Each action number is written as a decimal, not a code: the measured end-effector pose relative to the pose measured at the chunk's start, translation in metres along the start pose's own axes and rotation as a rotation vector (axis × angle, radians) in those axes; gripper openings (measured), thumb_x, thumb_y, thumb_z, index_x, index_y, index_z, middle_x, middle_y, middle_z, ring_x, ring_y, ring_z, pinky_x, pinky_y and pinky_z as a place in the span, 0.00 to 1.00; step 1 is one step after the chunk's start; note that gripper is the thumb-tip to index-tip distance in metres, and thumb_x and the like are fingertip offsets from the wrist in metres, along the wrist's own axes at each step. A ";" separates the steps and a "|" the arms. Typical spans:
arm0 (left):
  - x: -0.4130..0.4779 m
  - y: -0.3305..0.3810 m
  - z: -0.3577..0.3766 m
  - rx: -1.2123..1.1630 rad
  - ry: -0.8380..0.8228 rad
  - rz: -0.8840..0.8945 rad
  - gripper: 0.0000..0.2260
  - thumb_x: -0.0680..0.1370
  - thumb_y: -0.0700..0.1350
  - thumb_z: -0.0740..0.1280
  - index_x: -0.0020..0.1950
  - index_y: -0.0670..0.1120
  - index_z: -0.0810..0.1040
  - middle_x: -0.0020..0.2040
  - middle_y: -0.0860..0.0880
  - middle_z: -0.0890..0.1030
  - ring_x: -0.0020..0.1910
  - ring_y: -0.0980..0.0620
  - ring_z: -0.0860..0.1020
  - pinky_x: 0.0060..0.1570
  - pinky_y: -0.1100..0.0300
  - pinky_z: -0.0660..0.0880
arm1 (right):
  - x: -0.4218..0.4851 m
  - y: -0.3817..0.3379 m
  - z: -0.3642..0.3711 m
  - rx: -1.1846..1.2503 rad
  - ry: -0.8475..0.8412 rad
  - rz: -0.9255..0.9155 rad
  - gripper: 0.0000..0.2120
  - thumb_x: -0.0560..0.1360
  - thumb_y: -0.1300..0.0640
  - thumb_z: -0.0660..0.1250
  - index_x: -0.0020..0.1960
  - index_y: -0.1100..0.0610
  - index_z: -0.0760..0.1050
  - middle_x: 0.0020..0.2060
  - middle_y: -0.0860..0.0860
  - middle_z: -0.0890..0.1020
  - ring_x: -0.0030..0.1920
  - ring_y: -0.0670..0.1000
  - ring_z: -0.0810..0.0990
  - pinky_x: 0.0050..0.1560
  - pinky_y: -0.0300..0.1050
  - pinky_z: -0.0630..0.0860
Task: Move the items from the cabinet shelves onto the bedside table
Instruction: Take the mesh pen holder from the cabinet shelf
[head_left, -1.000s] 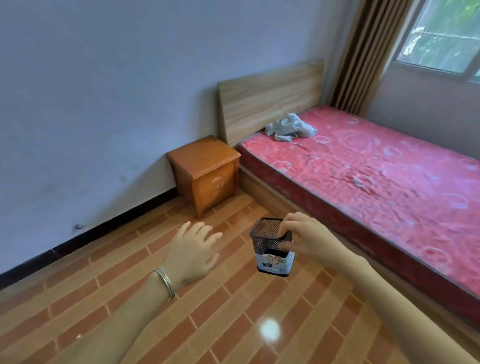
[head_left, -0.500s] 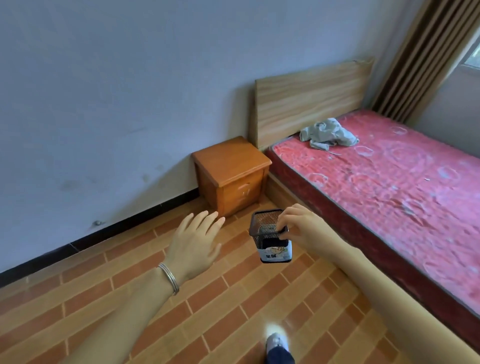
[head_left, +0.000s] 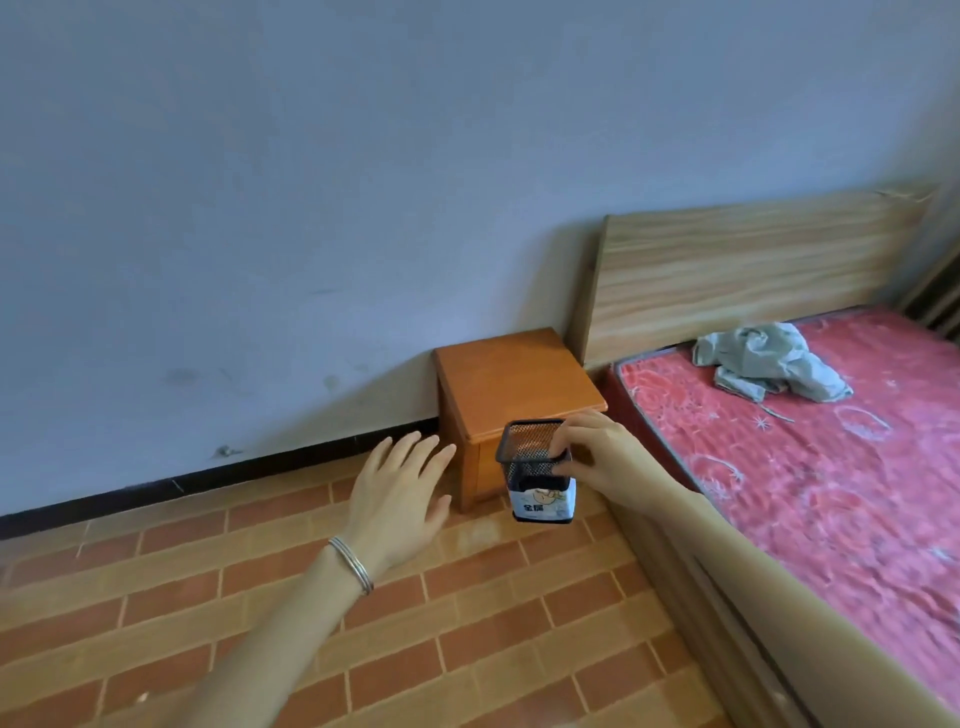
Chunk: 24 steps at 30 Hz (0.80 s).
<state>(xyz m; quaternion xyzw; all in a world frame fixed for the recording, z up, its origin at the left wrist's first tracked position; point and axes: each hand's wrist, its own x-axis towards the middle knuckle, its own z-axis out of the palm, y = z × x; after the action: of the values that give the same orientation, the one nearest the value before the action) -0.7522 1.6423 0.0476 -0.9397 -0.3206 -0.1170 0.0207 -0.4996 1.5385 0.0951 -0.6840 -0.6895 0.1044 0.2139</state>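
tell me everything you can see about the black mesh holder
The mesh holder is a square cup of black wire mesh, open at the top, with a white printed label round its lower half. It is roughly upright, held in the air by the right hand, which pinches its rim, in front of the bedside table.

1. Right hand (head_left: 605, 457) pinches the rim of a black mesh pen holder (head_left: 537, 470), centre frame; holder off the floor, slightly tilted, white label low on its side.
2. Left hand (head_left: 397, 491) left of centre, fingers straight and spread, holding nothing; bracelet (head_left: 353, 564) at wrist.
3. Bedside table (head_left: 511, 379) behind the holder, against the wall (head_left: 363, 182).
4. Bed (head_left: 831, 467) at right; grey cloth (head_left: 769, 361) near the headboard (head_left: 727, 270).
5. Brick-pattern floor (head_left: 467, 649), lower frame.
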 end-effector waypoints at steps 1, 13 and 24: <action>0.008 0.000 0.006 -0.011 -0.014 -0.016 0.23 0.71 0.54 0.62 0.63 0.46 0.77 0.61 0.46 0.79 0.62 0.45 0.75 0.61 0.45 0.71 | 0.011 0.009 0.000 0.008 0.008 -0.005 0.05 0.70 0.59 0.73 0.44 0.56 0.78 0.44 0.47 0.78 0.48 0.48 0.72 0.47 0.45 0.73; 0.144 -0.065 0.099 -0.050 -0.128 -0.137 0.24 0.72 0.55 0.56 0.60 0.47 0.79 0.57 0.47 0.81 0.59 0.46 0.78 0.57 0.46 0.74 | 0.180 0.140 0.040 0.048 -0.111 -0.002 0.06 0.68 0.62 0.74 0.44 0.58 0.78 0.44 0.51 0.78 0.46 0.50 0.72 0.47 0.44 0.70; 0.318 -0.158 0.202 -0.052 -0.194 -0.180 0.22 0.67 0.53 0.73 0.58 0.46 0.80 0.54 0.47 0.82 0.55 0.46 0.79 0.54 0.48 0.77 | 0.388 0.258 0.093 0.050 -0.130 0.053 0.04 0.71 0.64 0.71 0.45 0.59 0.78 0.52 0.52 0.78 0.54 0.53 0.77 0.51 0.47 0.76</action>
<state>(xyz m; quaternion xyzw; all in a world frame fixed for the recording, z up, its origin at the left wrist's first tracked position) -0.5621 1.9807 -0.0804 -0.9143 -0.4010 -0.0352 -0.0456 -0.2976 1.9470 -0.0409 -0.6882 -0.6808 0.1714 0.1830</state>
